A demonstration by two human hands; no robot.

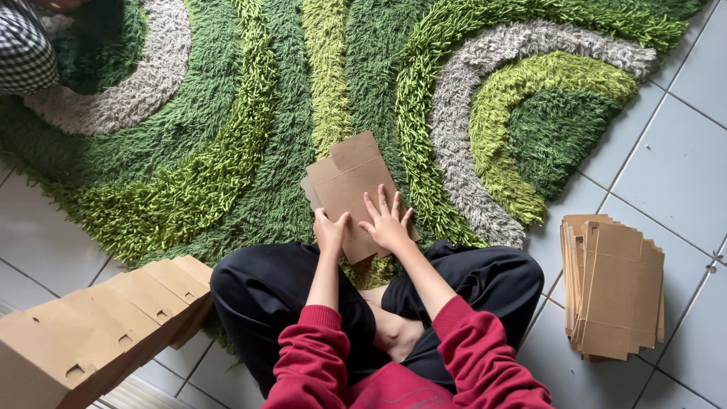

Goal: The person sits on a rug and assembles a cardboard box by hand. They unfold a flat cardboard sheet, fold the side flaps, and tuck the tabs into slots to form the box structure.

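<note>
Far left, floor: we logged a row of assembled brown boxes on the tiles.
Rug: shaggy green-and-grey rug, with a checked sleeve at its top-left corner.
Left hand: grip closed, we noted, on the near left edge of the flat cardboard blank.
Blank: plain brown, creased, unfolded, lying on the rug before our crossed legs; its long axis ran away and leftward.
Right hand: fingers spread, palm pressing the blank's near right corner; both hands touched it.
Far right: stack of flat blanks on the tiles.
</note>
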